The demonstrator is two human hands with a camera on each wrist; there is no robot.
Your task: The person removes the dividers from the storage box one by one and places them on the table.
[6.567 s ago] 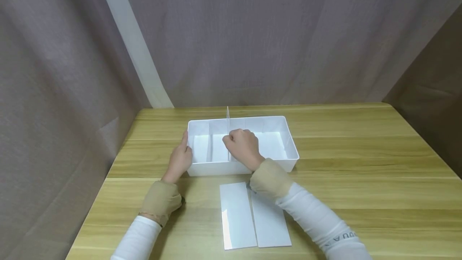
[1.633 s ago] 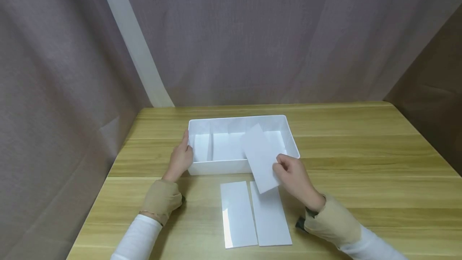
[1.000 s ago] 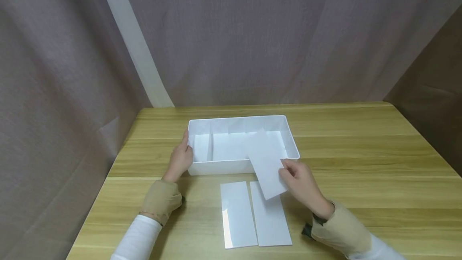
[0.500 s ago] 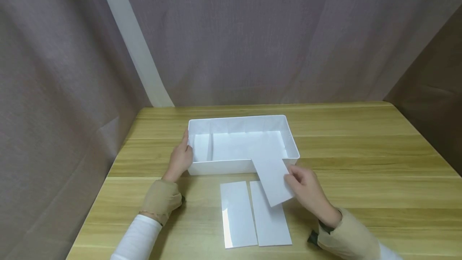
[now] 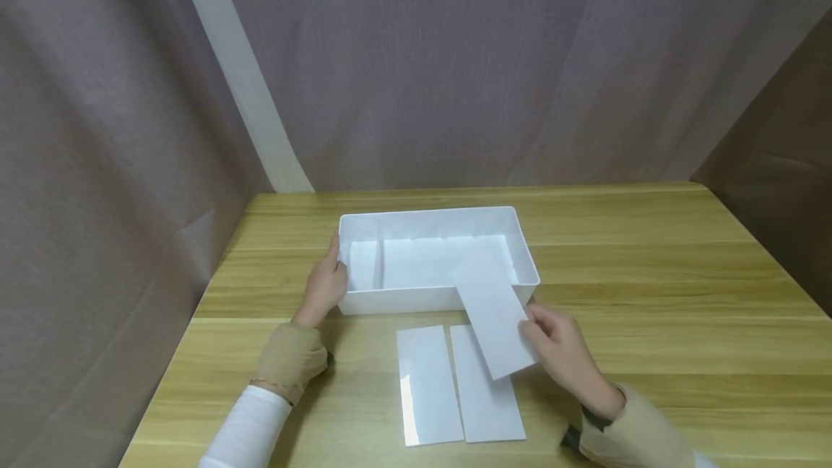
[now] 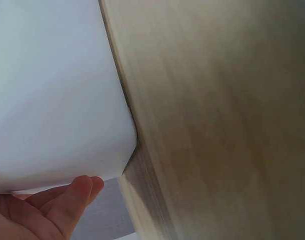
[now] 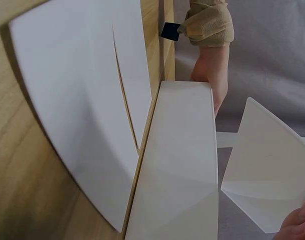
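- Two panels lie before the box; a slip overhead could scuff them;
- Right hand pinches a white panel edgewise above the box's front wall; the one-sided grip may let it twist;
- Left hand holds the box's left end; slackening could let a bumped box slide.

Plain white rectangular panel in the right hand; two white rectangular panels left of that hand. White rectangular box at the left hand. Yellow-brown, wood-grained table beneath both hands; mauve-grey cloth curtain with a cream stripe beyond.
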